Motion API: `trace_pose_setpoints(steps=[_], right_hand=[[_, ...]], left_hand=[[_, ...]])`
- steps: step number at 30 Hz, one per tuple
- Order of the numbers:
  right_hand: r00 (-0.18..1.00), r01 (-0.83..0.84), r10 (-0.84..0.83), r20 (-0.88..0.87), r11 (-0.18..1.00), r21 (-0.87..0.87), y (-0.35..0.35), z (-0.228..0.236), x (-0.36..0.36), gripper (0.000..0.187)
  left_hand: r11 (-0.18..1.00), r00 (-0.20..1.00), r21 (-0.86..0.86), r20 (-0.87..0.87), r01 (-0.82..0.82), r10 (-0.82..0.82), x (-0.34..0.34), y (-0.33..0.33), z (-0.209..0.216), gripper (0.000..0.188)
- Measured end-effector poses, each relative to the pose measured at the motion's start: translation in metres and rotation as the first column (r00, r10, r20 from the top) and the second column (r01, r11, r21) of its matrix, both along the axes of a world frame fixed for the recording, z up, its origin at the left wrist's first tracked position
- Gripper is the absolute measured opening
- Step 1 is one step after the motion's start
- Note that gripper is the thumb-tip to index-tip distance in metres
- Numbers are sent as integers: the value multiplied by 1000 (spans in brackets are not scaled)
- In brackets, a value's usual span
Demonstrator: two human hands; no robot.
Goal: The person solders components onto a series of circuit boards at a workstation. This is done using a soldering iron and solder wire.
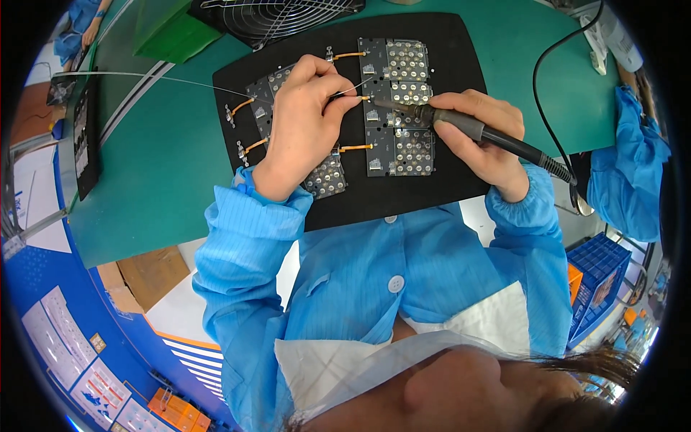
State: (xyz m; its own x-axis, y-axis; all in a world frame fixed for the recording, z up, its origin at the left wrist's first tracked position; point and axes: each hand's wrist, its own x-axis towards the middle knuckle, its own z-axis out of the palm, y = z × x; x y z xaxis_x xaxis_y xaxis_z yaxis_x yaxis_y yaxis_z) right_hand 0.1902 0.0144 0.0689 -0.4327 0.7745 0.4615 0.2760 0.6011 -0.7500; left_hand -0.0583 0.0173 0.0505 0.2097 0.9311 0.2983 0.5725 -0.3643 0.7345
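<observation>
My right hand [484, 133] is wrapped around a soldering iron [497, 137], its tip pointing left onto the middle of the right-hand column of circuit boards [380, 155]. Closed fingers of my left hand [306, 119] hold a thin strand of solder wire [349, 90], whose end reaches toward the same board edge. Beside those fingertips, a short orange lead [365, 98] meets that edge; whether I pinch it too is hard to see. Other orange leads [353, 147] with small metal connectors join the boards. My left hand partly covers a second group of boards [327, 180].
The boards lie on a black mat [461, 65] over a green tabletop [158, 173]. A fan with a wire guard [277, 18] and a green box [176, 29] stand at the back. The iron's black cable [536, 79] curves along the right. Another person's blue sleeve [626, 173] shows there.
</observation>
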Motion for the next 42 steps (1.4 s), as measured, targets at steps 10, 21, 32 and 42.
trace_pose_setpoints(steps=[10,21,32,42], right_hand=[[999,40,-40,3,999,15,0,-4,-1,23],[1000,12,-12,-1,1000,17,0,-3,1,22],[1000,15,-15,-8,1000,2,0,-4,0,22],[1000,15,-15,-12,1000,-4,0,-2,-1,22]], left_hand=[[998,1000,-55,22,-15,16,1,-2,3,9],[999,1000,-45,28,-6,8,1,-1,4,8],[1000,1000,-27,18,-6,6,-1,-2,2,9],[999,999,-50,30,-20,21,0,-2,2,9]])
